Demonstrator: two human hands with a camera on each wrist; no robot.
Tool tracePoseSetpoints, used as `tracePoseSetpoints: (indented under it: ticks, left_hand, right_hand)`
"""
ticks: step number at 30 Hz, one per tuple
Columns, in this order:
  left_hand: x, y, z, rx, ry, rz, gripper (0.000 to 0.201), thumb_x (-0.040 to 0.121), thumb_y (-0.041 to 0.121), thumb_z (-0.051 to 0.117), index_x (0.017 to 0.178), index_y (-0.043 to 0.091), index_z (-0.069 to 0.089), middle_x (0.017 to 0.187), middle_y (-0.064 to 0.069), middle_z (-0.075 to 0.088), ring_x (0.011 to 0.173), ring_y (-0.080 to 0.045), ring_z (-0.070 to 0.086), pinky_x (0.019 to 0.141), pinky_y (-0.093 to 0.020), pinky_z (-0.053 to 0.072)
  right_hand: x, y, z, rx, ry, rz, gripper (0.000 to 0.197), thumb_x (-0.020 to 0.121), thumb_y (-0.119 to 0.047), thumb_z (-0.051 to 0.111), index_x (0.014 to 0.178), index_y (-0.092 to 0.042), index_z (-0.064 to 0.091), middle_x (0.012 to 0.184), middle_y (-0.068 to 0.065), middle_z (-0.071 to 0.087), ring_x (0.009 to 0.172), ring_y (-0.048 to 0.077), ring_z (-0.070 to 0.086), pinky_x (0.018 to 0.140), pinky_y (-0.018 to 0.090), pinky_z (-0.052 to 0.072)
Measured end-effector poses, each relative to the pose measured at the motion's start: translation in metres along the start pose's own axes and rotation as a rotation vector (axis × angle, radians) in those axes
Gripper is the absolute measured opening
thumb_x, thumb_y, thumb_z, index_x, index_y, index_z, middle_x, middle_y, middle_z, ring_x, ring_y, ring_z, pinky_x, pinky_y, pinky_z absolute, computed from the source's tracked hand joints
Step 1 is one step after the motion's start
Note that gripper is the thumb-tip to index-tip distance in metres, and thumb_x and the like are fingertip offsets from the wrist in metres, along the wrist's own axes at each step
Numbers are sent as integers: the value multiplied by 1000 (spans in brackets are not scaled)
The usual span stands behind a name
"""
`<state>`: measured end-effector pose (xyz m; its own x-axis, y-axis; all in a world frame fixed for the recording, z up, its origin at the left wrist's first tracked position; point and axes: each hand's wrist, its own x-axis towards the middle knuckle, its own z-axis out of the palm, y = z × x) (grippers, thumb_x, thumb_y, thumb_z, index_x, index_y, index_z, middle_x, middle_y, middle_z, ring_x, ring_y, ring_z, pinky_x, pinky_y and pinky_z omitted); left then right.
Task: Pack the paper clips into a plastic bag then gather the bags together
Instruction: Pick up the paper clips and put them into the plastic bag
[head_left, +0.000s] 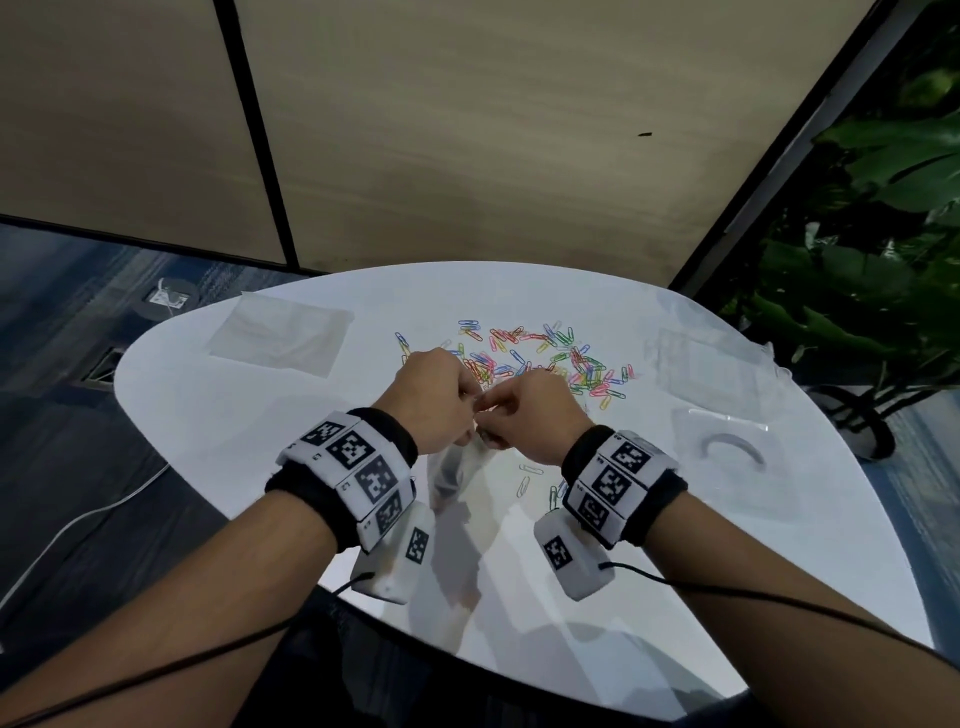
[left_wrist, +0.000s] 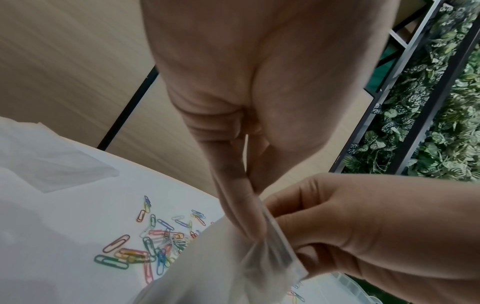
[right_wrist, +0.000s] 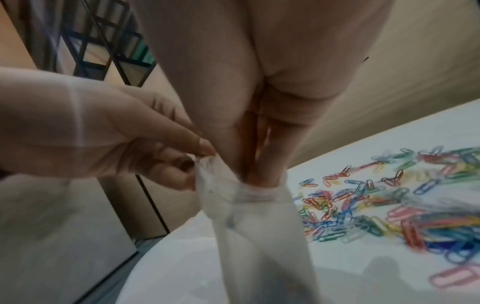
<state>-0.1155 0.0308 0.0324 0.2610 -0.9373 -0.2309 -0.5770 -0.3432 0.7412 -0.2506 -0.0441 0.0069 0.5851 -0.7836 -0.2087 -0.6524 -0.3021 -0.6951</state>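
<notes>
Both hands are working the mouth of 1 plastic bag (head_left: 457, 467) above the table's near edge: left hand (head_left: 434, 397) and right hand (head_left: 530, 415) each pinch a lip. I'd pull the lips wide apart before scooping; paper clips (head_left: 540, 358) sit mid-table.

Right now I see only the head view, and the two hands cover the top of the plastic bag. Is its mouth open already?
Observer: Yes. In the right wrist view the right hand has its fingertips inside the mouth of the plastic bag, and the rim wraps round them.
Operator: And the left hand, what does it do there?
Observer: The left hand pinches the rim beside them between thumb and forefinger.
Operator: Are clips inside?
Observer: I cannot tell, because the film is cloudy. In the left wrist view the right hand's thumb presses on the bag's zip strip.
</notes>
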Motion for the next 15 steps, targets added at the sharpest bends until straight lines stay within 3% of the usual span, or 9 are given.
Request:
tracePoseSetpoints:
  ticks: [1, 3, 5, 7, 8, 10, 12, 14, 15]
  left_hand:
    - [1, -1, 0, 3, 5, -2, 24, 91, -1, 52, 89, -3, 75, 75, -20, 76, 62, -20, 77, 75, -37, 64]
    - [2, -2, -1, 11, 16, -9, 24, 90, -2, 50, 89, -5, 74, 74, -19, 76, 63, -19, 77, 77, -38, 64]
    - [1, -3, -3, 16, 27, -12, 25, 92, -1, 51, 93, -1, 76, 76, -16, 77, 65, -19, 77, 78, -35, 63]
    - [0, -5, -5, 25, 39, -6, 26, 93, 0, 51, 94, 0, 77, 80, -14, 78, 64, -17, 76, 77, -36, 64]
    - [0, -7, -6, 30, 44, -4, 26, 93, 0, 51, 94, -1, 77, 82, -14, 78, 63, -16, 76, 75, -36, 64]
    - [0, -11, -9, 19, 44, -14, 26, 95, 0, 52, 95, -1, 78, 90, -14, 78, 62, -17, 76, 73, -37, 65]
    - [1, -15, -13, 15, 45, -22, 26, 95, 0, 53, 98, 1, 79, 96, -15, 77, 63, -21, 77, 71, -37, 65]
    - [1, -18, -17, 16, 48, -26, 27, 95, 0, 52, 100, 3, 79, 97, -15, 77, 64, -23, 77, 71, -39, 65]
    - [1, -18, -18, 17, 48, -29, 27, 95, 0, 52, 101, 3, 78, 96, -16, 77, 64, -23, 77, 71, -39, 65]
  right_hand:
    - [-1, -2, -1, -76, -38, -57, 21, 83, -4, 62, 90, -14, 78, 60, -11, 63, 56, 1, 58, 59, 15, 49]
    - [-3, -6, -2, -139, -150, -96, 32, 83, 3, 54, 94, -16, 78, 58, -16, 55, 52, -3, 50, 53, 8, 36]
    - [-5, -7, -8, -1, -226, -85, 36, 86, 6, 51, 102, -13, 77, 70, -14, 64, 62, -6, 58, 60, 6, 44]
    - [-8, -3, -20, 314, -216, -20, 31, 92, 7, 51, 107, -5, 74, 95, 4, 74, 86, 9, 70, 75, 23, 59]
    - [-8, 4, -28, 433, -182, 21, 26, 94, 5, 53, 108, -4, 73, 101, 11, 74, 90, 20, 72, 77, 33, 61]
    - [-8, 32, -45, 418, -90, 103, 22, 91, -5, 64, 112, -7, 71, 98, 14, 73, 86, 25, 72, 76, 43, 62]
    - [-10, 73, -59, 104, -69, 279, 49, 83, -14, 76, 129, -9, 61, 107, 12, 71, 86, 25, 72, 73, 44, 62]
    - [-20, 110, -60, -154, -164, 551, 87, 72, -17, 86, 145, -9, 39, 130, 16, 59, 95, 29, 70, 66, 37, 62]
    - [-28, 125, -57, -190, -229, 661, 99, 67, -14, 89, 147, -9, 33, 132, 18, 56, 98, 31, 68, 64, 37, 62]
